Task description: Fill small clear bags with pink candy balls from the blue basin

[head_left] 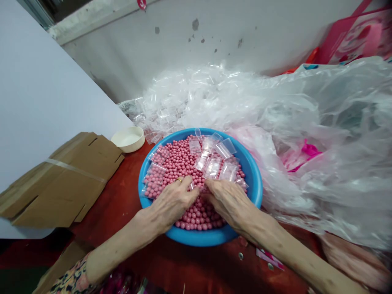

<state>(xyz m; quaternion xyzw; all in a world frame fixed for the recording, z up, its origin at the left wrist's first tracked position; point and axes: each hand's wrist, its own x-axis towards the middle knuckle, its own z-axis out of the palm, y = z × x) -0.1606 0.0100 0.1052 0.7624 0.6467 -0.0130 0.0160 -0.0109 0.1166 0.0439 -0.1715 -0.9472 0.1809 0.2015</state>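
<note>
A blue plastic basin (pixel 255 179) on the red table holds a heap of small pink beads (pixel 180 157). Several small clear zip bags (pixel 212 165) lie on top of the beads, some filled with beads. My left hand (pixel 173 202), with a ring on one finger, rests on the beads with its fingers curled and pinched. My right hand (pixel 228 200) lies just beside it, fingers bent and pinched toward the left hand. Between the two sets of fingertips is a small clear bag (pixel 192 186), mostly hidden.
A big pile of empty clear bags (pixel 190 102) and a large crumpled plastic sheet (pixel 333 163) fill the back and right. A white lid (pixel 128 139) sits left of the basin, beside flattened cardboard (pixel 64 179). A white board (pixel 39 94) stands at left.
</note>
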